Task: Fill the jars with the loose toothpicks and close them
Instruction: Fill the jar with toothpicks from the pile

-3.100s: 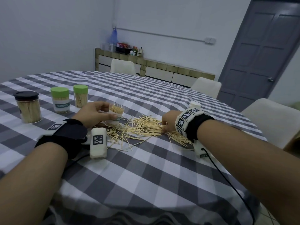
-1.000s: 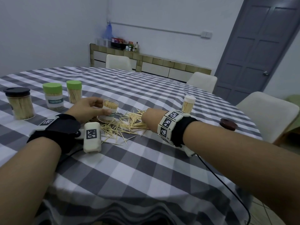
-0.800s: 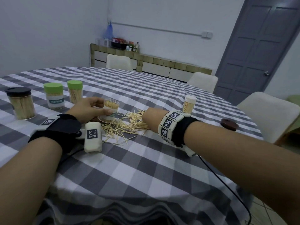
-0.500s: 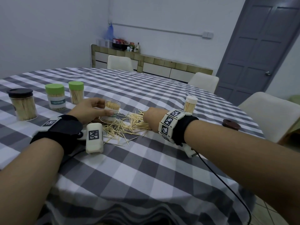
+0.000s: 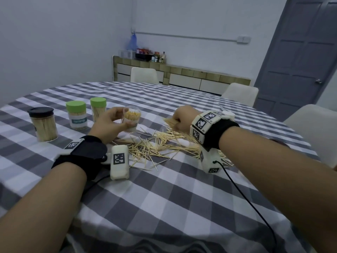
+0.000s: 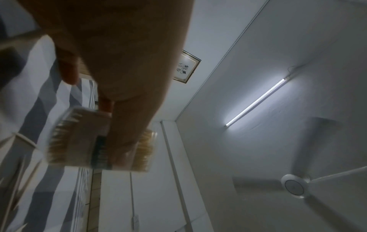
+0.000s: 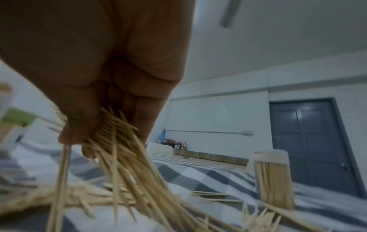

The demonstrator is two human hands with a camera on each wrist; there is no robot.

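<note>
Left hand [image 5: 109, 123] grips open clear jar [image 5: 131, 119], pale toothpicks upright inside. Right hand [image 5: 182, 117] clenches toothpick bunch [image 7: 119, 149], tips splaying below fingers [image 7: 143, 119].

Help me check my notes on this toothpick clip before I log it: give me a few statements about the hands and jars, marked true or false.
1. The left hand holds an open jar with toothpicks in it. True.
2. The right hand is empty. False: it grips a bunch of toothpicks.
3. Two green-lidded jars stand left of the open jar. True.
4. The black-lidded jar lies on its side. False: it stands upright.
5. Loose toothpicks lie on the checked tablecloth. True.
</note>
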